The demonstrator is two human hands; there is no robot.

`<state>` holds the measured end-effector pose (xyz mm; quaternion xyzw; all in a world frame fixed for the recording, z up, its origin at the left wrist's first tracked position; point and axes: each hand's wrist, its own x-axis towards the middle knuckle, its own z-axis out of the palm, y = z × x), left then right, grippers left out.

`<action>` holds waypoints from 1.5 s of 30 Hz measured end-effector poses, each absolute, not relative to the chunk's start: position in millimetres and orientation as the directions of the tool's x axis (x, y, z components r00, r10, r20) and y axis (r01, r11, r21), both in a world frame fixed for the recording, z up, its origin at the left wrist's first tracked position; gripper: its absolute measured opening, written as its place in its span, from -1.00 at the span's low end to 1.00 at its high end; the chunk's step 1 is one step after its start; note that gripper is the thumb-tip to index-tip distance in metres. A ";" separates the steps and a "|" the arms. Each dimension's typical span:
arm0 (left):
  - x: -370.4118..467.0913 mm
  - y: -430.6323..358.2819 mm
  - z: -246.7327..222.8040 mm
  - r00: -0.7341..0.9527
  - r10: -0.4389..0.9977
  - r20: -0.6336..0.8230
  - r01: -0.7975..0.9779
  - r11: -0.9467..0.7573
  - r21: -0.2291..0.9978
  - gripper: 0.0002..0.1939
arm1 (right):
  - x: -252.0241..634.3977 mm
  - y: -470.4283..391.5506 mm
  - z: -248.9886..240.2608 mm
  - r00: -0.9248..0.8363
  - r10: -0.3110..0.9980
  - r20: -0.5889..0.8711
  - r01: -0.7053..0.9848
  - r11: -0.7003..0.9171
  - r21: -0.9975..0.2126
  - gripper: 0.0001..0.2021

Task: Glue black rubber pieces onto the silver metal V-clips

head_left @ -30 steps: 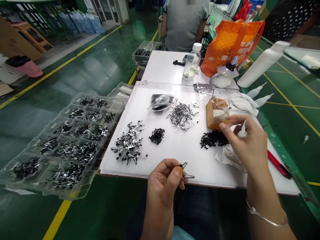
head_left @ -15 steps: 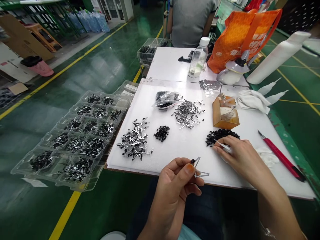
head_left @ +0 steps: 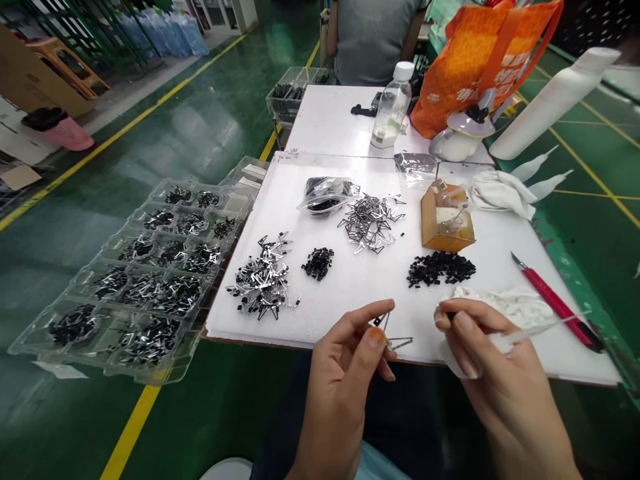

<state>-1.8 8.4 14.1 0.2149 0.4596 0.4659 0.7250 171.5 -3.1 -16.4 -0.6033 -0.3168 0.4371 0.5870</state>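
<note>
My left hand (head_left: 345, 373) pinches a thin V-shaped metal clip (head_left: 400, 343) between thumb and fingers, a small black piece (head_left: 378, 321) at its upper arm. To its right, my right hand (head_left: 505, 373) is closed. A translucent white dropper (head_left: 530, 330) with a long tapering tip lies across that hand, the tip toward the right. Its thumb and forefinger also pinch something small and dark, mostly hidden. Just beyond is a pile of small black pieces (head_left: 443, 268). Loose metal clips (head_left: 373, 223) and clips with black pieces (head_left: 263, 280) lie in heaps farther left.
A wooden box (head_left: 447, 230), a red utility knife (head_left: 560, 303) and a white cloth (head_left: 500, 193) lie on the right side. Behind stand a clear bottle (head_left: 393, 110) and an orange bag (head_left: 480, 60). A compartment tray (head_left: 107, 353) of clips sits left. A person (head_left: 375, 40) sits ahead.
My right hand has come back from the black pile toward my left hand. The dropper's tip, which pointed left at the pile, now points right. My left hand keeps the clip.
</note>
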 end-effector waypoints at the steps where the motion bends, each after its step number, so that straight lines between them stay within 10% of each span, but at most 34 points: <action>1: -1.6 8.4 14.5 0.150 0.871 -0.467 -0.485 0.477 0.734 -0.80 | 168.1 -4.3 -15.7 0.400 0.896 -0.193 -0.204 -0.119 -0.972 -0.77; 26: 12.0 4.0 8.9 -0.029 0.936 -0.350 -0.405 0.309 0.861 -0.76 | 155.2 -23.2 -14.7 0.306 0.871 -0.385 -0.550 -0.168 -0.818 -0.75; 45: 12.1 2.6 1.2 0.023 0.975 -0.223 -0.357 0.216 0.909 -0.70 | 147.5 -17.0 -15.0 0.438 0.863 -0.251 -0.381 -0.075 -0.922 -0.82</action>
